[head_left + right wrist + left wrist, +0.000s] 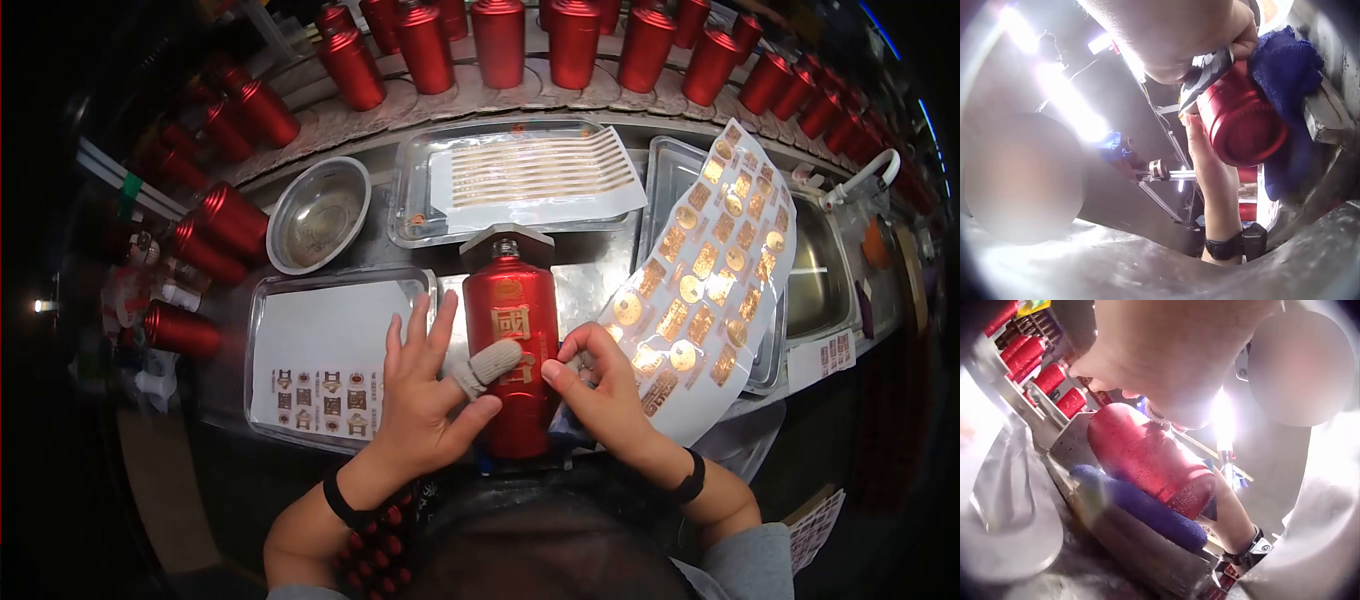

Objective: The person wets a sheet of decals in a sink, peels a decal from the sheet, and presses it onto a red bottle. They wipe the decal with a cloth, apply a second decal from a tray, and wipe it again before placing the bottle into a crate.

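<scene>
Around bottle (512, 322) (red): metal worktop (378, 245); trays (412, 180); sink (815, 280)

Workshop: rows of red bottles (498, 45), sticker sheets (705, 285).

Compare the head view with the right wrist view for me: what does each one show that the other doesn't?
Only the head view shows the gold Chinese characters on the red bottle, the sheet of gold stickers, and the sink with its faucet.

Only the right wrist view shows the bottle's round base and the white tube lights overhead.

Both show the red bottle itself, the left hand, the right hand and the black wristband on the left wrist.
</scene>
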